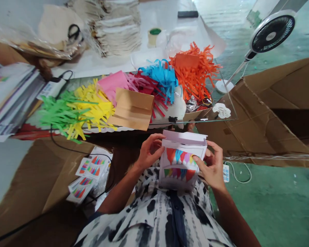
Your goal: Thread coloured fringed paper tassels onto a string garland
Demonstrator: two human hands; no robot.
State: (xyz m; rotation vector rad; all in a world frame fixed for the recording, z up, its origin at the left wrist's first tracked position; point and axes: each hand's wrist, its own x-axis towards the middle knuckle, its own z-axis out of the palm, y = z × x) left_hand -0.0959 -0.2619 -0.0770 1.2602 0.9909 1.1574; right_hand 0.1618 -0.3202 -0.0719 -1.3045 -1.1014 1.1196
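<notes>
Both hands hold a white paper packet [181, 161] printed with coloured pennants, just above my lap. My left hand [149, 150] pinches its upper left edge with curled fingers. My right hand [212, 164] grips its right side, thumb pressed on the printed front. The packet's top flap is folded over. A brown paper bag [132, 109] lies on the low table ahead, among heaps of cut paper fringe in green [59, 115], yellow [92, 104], pink [113, 84], blue [162, 73] and orange [194, 70].
More printed packets [89, 176] lie at my left on cardboard. A small fan [270, 34] stands at the right behind a large cardboard sheet [270, 113]. Stacked cloth bags [118, 31], a tape roll [153, 36] and scissors [74, 31] sit farther back. Cables cross the floor.
</notes>
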